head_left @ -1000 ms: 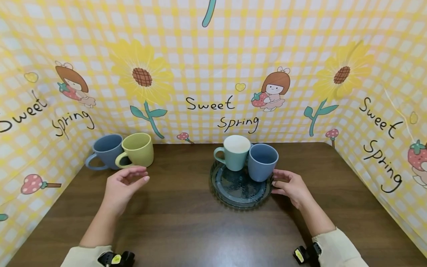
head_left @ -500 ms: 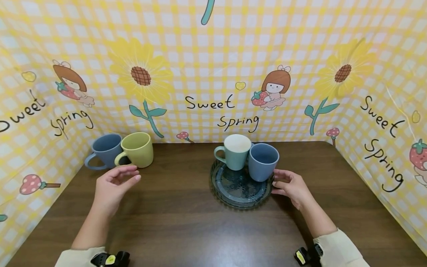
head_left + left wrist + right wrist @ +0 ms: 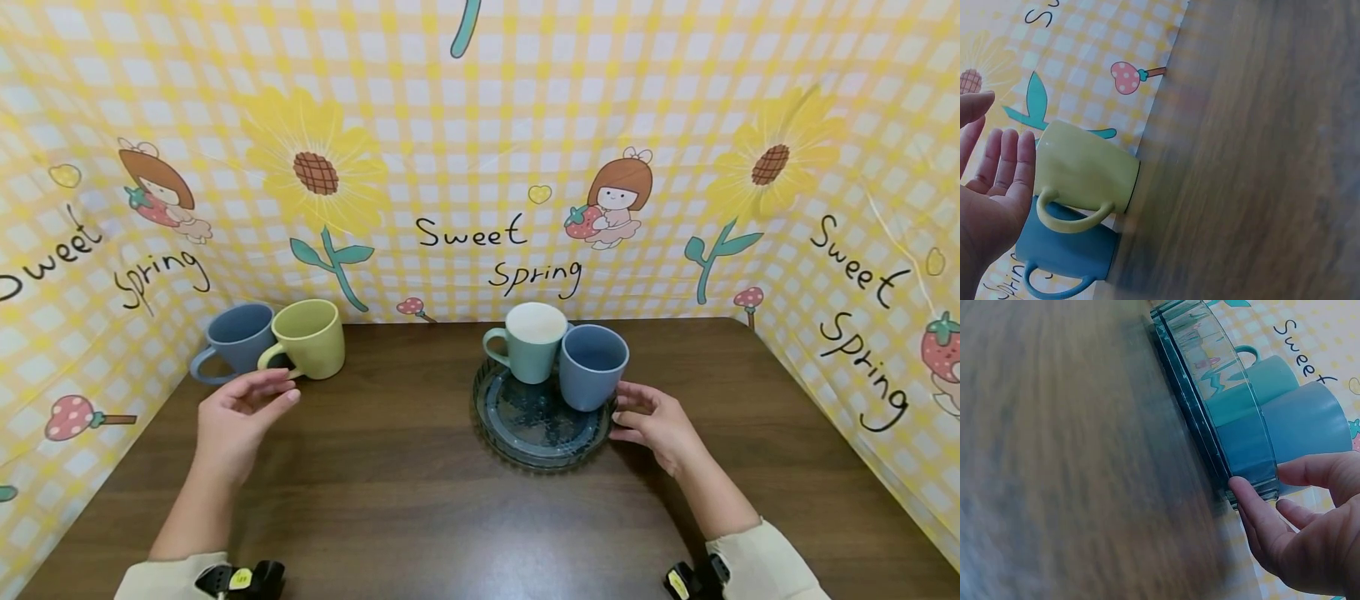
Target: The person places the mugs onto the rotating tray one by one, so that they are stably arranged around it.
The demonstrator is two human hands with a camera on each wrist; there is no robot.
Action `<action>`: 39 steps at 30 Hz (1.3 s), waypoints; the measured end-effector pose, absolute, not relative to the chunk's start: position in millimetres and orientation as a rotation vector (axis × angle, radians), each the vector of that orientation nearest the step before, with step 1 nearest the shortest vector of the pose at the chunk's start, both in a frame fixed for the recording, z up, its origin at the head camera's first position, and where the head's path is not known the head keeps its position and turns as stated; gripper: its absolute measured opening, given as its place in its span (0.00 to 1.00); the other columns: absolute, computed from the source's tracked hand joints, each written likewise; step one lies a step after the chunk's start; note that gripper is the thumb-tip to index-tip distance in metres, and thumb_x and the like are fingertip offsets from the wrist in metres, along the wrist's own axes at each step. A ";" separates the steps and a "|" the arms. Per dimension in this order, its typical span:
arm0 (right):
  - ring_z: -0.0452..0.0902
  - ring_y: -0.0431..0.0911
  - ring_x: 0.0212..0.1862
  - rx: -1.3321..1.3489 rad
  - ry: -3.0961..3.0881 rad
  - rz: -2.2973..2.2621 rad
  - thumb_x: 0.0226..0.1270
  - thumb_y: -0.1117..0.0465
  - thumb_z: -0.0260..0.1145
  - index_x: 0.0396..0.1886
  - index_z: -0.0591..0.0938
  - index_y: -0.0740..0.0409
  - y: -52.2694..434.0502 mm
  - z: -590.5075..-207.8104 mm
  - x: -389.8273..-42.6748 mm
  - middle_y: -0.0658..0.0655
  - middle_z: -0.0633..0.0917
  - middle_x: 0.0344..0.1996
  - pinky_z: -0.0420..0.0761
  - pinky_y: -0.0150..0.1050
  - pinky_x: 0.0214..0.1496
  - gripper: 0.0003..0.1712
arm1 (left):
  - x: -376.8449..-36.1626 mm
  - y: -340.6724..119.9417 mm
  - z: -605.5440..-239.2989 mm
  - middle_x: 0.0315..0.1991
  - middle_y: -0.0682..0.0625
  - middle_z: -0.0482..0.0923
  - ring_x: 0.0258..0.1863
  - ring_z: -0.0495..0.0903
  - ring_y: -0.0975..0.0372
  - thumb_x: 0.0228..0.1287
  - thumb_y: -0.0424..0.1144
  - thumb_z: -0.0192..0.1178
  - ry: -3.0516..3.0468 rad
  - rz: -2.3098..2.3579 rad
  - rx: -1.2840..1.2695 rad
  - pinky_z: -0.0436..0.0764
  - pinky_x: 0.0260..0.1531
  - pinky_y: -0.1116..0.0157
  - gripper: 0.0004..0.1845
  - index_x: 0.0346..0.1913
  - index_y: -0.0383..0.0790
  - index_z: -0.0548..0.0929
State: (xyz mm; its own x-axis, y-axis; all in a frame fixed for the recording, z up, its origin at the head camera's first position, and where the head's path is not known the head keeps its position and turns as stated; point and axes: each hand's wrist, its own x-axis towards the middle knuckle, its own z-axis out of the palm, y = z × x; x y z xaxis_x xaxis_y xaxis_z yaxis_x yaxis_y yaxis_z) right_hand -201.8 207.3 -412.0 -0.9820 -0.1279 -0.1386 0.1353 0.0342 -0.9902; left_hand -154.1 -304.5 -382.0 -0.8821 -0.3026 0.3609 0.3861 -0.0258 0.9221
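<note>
My left hand (image 3: 238, 417) is half-spread just in front of the light-green mug (image 3: 311, 337), holding nothing. Its fingertips overlap the bottom of that mug's handle in the head view, but the left wrist view shows them beside the mug's upper end. A blue mug (image 3: 242, 337) stands against the green one on the left. At the right, my right hand (image 3: 656, 425) holds the side of a round, dark-tinted glass tray (image 3: 525, 437), thumb low on its wall and forefinger at the rim. A teal mug (image 3: 534, 350) and a blue-grey mug (image 3: 592, 371) stand upright in it.
A brown wooden table (image 3: 420, 517) lies beneath everything. Yellow checked cloth (image 3: 465, 125) with printed flowers and figures hangs along its back and both sides, close behind the mugs.
My left hand has drawn left and slightly down, its fingertips passing from the green mug's body to its handle. My right hand, the tray and the mugs have stayed put.
</note>
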 end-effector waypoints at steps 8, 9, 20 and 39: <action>0.79 0.46 0.42 0.020 2.096 -2.062 0.63 0.78 0.59 0.70 0.59 0.76 207.2 -411.4 -201.1 0.73 0.66 0.57 0.86 0.45 0.44 0.35 | -157.0 -312.7 -382.8 0.35 0.48 0.86 0.37 0.84 0.64 0.52 0.15 0.66 -1.755 -1.965 -0.069 0.83 0.37 0.74 0.17 0.47 0.21 0.81; 0.78 0.46 0.42 0.022 2.094 -2.064 0.63 0.78 0.59 0.70 0.59 0.76 207.3 -411.5 -201.1 0.73 0.66 0.57 0.86 0.45 0.45 0.35 | -157.3 -313.5 -383.0 0.35 0.47 0.86 0.37 0.84 0.63 0.52 0.15 0.66 -1.747 -1.965 -0.069 0.83 0.37 0.74 0.17 0.47 0.20 0.81; 0.78 0.45 0.40 -0.011 2.085 -2.053 0.62 0.78 0.61 0.69 0.58 0.77 208.8 -411.8 -198.8 0.72 0.67 0.54 0.85 0.47 0.45 0.37 | -160.0 -325.7 -384.2 0.35 0.54 0.86 0.40 0.83 0.66 0.52 0.16 0.67 -1.791 -1.948 -0.047 0.81 0.39 0.77 0.17 0.48 0.24 0.82; 0.79 0.45 0.42 -0.032 2.070 -2.029 0.66 0.75 0.59 0.67 0.60 0.79 218.5 -411.8 -200.6 0.73 0.71 0.53 0.84 0.47 0.49 0.32 | -174.3 -360.2 -399.5 0.39 0.56 0.85 0.41 0.83 0.69 0.53 0.22 0.70 -1.895 -1.993 0.074 0.81 0.37 0.79 0.21 0.52 0.35 0.83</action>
State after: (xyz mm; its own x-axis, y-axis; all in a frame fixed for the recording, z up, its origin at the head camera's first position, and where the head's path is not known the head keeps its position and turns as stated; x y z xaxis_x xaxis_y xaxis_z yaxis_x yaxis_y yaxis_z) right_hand -200.6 218.5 -411.8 -0.9703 -0.1842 -0.1569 0.1532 0.0343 -0.9876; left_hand -174.3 -360.2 -399.5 -0.9233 -0.3116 0.2246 0.2401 -0.0117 0.9707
